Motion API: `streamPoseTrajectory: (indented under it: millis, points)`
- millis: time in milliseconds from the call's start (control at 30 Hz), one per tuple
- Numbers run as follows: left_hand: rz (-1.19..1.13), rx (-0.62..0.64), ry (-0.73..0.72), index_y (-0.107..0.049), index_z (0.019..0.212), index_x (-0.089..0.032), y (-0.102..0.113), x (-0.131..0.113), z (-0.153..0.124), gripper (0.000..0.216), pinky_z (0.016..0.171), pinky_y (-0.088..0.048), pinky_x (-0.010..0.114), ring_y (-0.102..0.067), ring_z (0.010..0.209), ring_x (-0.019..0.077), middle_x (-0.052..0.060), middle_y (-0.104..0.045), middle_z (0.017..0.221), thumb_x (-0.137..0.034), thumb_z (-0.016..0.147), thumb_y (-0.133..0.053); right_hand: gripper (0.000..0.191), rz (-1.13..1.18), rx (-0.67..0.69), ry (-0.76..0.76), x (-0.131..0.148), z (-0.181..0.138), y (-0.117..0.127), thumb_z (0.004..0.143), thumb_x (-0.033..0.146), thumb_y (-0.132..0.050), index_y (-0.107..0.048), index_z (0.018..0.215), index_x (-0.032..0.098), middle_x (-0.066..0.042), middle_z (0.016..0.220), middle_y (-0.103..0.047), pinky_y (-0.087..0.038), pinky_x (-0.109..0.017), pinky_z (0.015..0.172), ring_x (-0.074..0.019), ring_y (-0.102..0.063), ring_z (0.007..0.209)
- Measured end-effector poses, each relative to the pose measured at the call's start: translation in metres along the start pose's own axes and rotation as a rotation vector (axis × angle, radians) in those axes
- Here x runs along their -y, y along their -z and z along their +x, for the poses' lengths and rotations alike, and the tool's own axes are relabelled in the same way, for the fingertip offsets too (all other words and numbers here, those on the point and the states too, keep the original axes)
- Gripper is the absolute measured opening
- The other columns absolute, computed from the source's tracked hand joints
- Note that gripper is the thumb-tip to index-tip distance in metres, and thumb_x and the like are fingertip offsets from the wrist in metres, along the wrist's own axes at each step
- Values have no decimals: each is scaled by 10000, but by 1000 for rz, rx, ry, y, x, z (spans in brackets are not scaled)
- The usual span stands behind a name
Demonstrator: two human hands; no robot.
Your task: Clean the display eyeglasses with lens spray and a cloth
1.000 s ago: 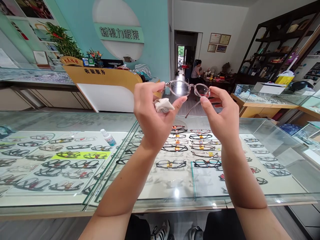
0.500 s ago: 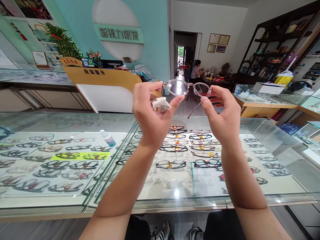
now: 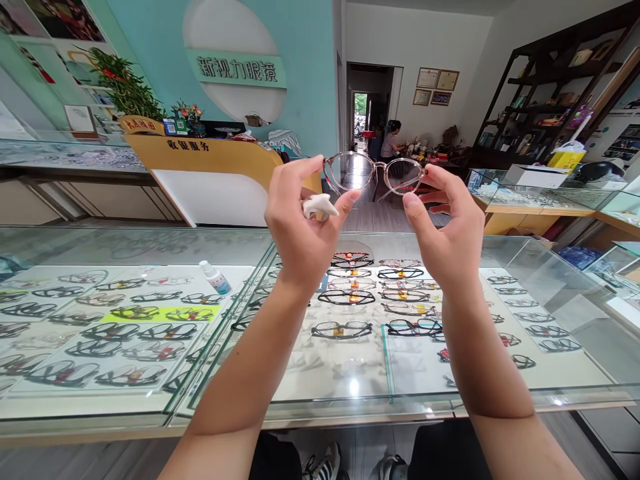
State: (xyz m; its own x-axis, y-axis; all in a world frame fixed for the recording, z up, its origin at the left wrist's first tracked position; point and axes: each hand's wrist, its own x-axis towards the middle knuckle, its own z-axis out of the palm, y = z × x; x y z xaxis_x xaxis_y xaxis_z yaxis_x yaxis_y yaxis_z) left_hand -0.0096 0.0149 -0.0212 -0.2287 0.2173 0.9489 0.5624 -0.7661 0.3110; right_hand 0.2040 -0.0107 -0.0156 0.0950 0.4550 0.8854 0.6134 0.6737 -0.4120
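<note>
A pair of eyeglasses [image 3: 380, 165] with round lenses and a thin, clear-looking frame is held up in front of me, above the glass counter. My left hand [image 3: 305, 220] pinches its left end between thumb and fingers. A crumpled white cloth [image 3: 320, 205] is tucked in that same palm. On the other side, my right hand [image 3: 447, 227] grips the right end of the frame, thumb below the lens and index finger at the hinge. The temples point away from me and are only partly visible through and below the lenses.
Below my arms stands a glass display counter [image 3: 350, 393] with rows of eyeglass frames inside. A small spray bottle [image 3: 215, 277] stands on the left. Farther back are a cashier desk [image 3: 210, 163], a seated person [image 3: 391, 141] and a dark shelf [image 3: 545, 93].
The eyeglasses have tilted, so the lenses show rounder and the hanging temple has swung up behind the right lens. Both hands have turned slightly with them.
</note>
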Motion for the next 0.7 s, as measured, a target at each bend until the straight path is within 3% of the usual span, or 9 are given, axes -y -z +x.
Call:
streamPoseTrajectory:
  millis: [300, 533, 700]
  points:
    - [-22, 53, 65, -649, 1407, -379, -2, 7, -2, 471, 733, -594, 440, -728, 986, 248, 87, -731, 1372, -484, 976, -806, 519, 1, -5, 48, 3, -1, 1, 1043, 533, -633, -620, 1533, 363, -101, 1510, -714, -661, -561, 967, -306, -775, 1146]
    - [-8, 22, 61, -655, 1378, -369, -4, 10, -1, 482, 704, -593, 414, -722, 892, 211, 80, -737, 1398, -445, 944, -850, 521, -2, 6, 66, 6, -1, 1, 1049, 521, -626, -611, 1549, 379, -87, 1534, -702, -668, -551, 958, -313, -772, 1170]
    - [-54, 37, 77, -629, 1362, -344, -5, 5, 0, 506, 680, -584, 392, -741, 965, 224, 103, -704, 1479, -451, 927, -864, 537, 25, 14, 44, 3, -2, -1, 1043, 535, -637, -605, 1558, 386, -89, 1549, -695, -662, -563, 972, -326, -770, 1184]
